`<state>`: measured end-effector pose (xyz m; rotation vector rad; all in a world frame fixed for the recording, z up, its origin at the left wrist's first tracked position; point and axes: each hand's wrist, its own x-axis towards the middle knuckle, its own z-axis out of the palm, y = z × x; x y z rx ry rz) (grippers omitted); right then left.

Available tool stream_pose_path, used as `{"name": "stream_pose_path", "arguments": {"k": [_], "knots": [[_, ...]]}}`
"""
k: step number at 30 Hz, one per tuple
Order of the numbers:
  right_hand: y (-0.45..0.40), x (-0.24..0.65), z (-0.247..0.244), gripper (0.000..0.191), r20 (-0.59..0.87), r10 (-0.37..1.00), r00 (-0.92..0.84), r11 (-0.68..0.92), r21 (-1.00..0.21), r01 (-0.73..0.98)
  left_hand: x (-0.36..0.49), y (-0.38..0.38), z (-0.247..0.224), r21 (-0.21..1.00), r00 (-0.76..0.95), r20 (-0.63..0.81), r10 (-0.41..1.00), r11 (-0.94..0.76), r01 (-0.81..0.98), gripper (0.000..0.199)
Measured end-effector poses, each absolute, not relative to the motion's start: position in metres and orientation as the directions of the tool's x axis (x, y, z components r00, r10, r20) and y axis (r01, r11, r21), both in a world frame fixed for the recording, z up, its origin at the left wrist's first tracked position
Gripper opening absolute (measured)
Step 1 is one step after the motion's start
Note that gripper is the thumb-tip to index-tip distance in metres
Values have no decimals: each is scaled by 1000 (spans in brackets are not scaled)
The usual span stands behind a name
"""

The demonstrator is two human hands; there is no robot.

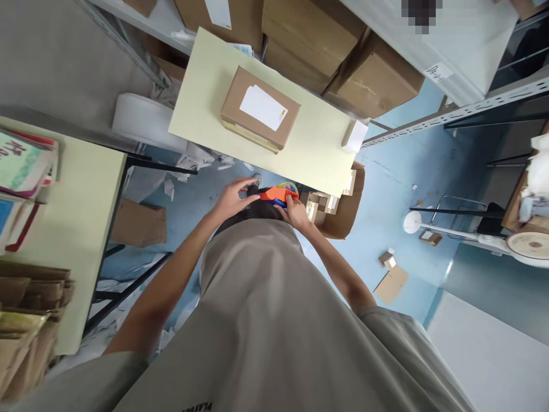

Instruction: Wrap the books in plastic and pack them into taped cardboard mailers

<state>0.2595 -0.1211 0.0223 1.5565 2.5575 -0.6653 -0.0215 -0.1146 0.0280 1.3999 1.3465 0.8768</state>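
Close in front of my waist, my right hand (295,210) grips an orange-and-blue object (274,194), its fingers and thumb closed around the right end. A round yellow-green rim shows just behind that object; its exact kind is too small to make out. My left hand (234,199) is at the object's left end, with the thumb tip close against the orange part and the fingers held apart from the thumb. On the pale yellow table (197,97) ahead sits a closed cardboard box (231,109) with white paper (262,107) on top.
A small white box (355,136) stands at the table's right corner. Below it, an open carton (349,214) holds small boxes. Shelves with large cartons (309,34) rise behind. To the left, another table (90,189) carries books and folded cardboard. A standing fan (463,232) is at right.
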Motion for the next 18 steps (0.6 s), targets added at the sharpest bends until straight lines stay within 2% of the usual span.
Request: {"name": "stream_pose_path", "arguments": {"k": [4,9,15,18], "knots": [[-129,259,34,68,-257,794,-550,464,-328,823,-19,-130,50,924,151,-14,988,-45,380,38],[-133,257,47,67,-213,772,-599,524,-322,789,-25,-139,71,911,77,24,997,-53,409,54],[-132,258,58,64,-222,714,-664,592,-314,742,-30,-134,79,894,207,7,978,-98,436,18],[-130,258,65,65,-274,699,-660,592,-296,750,-25,-135,75,912,196,-29,980,-54,406,15]]}}
